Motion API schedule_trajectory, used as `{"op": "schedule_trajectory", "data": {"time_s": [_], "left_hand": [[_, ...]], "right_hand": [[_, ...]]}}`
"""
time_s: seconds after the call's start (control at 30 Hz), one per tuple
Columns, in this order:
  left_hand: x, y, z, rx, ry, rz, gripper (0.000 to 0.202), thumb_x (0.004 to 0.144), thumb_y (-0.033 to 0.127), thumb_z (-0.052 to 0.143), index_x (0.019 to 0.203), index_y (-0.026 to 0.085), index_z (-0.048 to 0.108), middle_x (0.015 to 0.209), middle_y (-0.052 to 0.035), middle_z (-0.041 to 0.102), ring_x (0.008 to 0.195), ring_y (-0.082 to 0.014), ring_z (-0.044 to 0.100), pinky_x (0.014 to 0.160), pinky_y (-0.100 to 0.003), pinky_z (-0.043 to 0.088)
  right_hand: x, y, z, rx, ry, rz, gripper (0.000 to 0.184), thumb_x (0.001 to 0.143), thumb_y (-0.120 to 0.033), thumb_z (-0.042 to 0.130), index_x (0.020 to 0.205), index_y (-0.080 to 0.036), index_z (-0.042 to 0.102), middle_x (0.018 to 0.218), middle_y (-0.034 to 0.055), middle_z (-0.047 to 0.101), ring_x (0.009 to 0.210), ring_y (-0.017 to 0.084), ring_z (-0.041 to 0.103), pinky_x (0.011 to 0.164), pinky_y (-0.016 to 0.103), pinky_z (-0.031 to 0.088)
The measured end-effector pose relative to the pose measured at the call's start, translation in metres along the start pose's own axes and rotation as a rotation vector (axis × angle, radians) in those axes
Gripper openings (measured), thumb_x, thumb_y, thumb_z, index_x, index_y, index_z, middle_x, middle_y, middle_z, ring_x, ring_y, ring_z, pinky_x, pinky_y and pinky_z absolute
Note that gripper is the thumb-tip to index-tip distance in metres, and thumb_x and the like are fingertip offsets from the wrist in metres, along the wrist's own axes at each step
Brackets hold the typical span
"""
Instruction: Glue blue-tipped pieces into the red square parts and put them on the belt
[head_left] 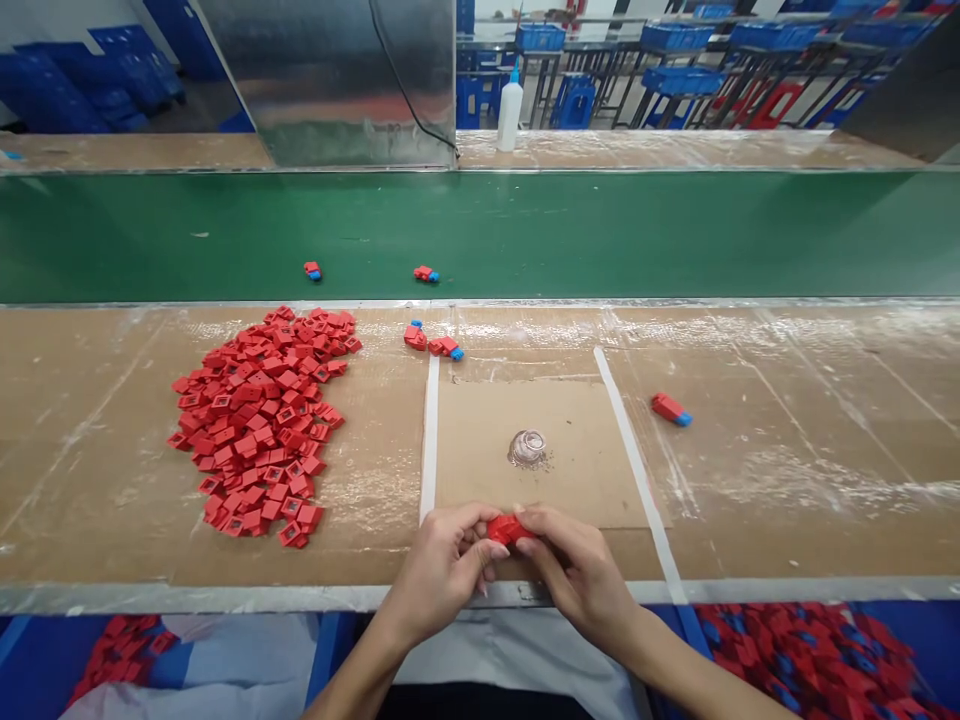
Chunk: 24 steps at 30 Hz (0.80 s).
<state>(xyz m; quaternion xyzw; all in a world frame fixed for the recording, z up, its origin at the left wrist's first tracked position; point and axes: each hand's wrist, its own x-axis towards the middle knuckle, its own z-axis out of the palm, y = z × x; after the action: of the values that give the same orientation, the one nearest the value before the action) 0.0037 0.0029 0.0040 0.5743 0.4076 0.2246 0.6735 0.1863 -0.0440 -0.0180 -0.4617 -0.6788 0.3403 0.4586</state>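
Between the fingertips of both hands is a small red plastic part [508, 529], partly hidden by the fingers. My left hand [450, 560] pinches its left end, and my right hand [574, 565] grips its right end. Just beyond them, a cardboard sheet [480, 450] carries a round blob of shiny, brownish paste [529, 449]. To the left lies a large heap of red plastic pieces [259, 410], some with square openings. A red piece with a blue end [671, 409] rests to the right of the sheet.
Two red-and-blue pieces [448, 348] lie beyond the sheet, and two more sit on the green belt [525, 230]. A white squeeze bottle [509, 115] stands on the far ledge. Blue bins [330, 640] below the near table edge hold red parts, the right one with blue bits.
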Motion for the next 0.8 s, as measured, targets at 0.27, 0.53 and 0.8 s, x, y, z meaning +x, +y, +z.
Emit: {"op": "schedule_trajectory", "data": {"time_s": [0.27,0.53,0.8], "left_hand": [[0.0,-0.002,0.001,0.056,0.03,0.024,0.025,0.092,0.029,0.056,0.11,0.015,0.068,0.062,0.0021,0.058,0.049,-0.0092,0.053,0.047,-0.019,0.045],[0.006,-0.002,-0.002,-0.007,0.062,0.009,0.038,0.09,0.039,0.06,0.117,0.013,0.066,0.065,0.0006,0.06,0.05,-0.009,0.054,0.048,-0.019,0.045],[0.0,0.0,0.003,-0.014,0.118,0.001,0.047,0.087,0.039,0.063,0.127,0.016,0.056,0.073,0.0016,0.057,0.053,-0.01,0.055,0.043,-0.018,0.043]], "right_hand": [[0.003,0.002,-0.002,-0.017,-0.033,0.068,0.012,0.098,-0.019,0.05,0.104,-0.021,0.061,0.095,0.0053,0.068,0.085,0.018,0.065,0.078,0.026,0.048],[0.01,0.001,-0.001,0.076,0.004,0.243,0.023,0.098,-0.035,0.049,0.102,-0.017,0.063,0.07,0.0018,0.064,0.06,0.016,0.058,0.058,0.025,0.045],[-0.011,-0.004,-0.009,0.11,0.149,0.315,0.03,0.096,-0.043,0.054,0.106,-0.018,0.065,0.08,0.0063,0.069,0.07,0.02,0.065,0.065,0.03,0.054]]}}
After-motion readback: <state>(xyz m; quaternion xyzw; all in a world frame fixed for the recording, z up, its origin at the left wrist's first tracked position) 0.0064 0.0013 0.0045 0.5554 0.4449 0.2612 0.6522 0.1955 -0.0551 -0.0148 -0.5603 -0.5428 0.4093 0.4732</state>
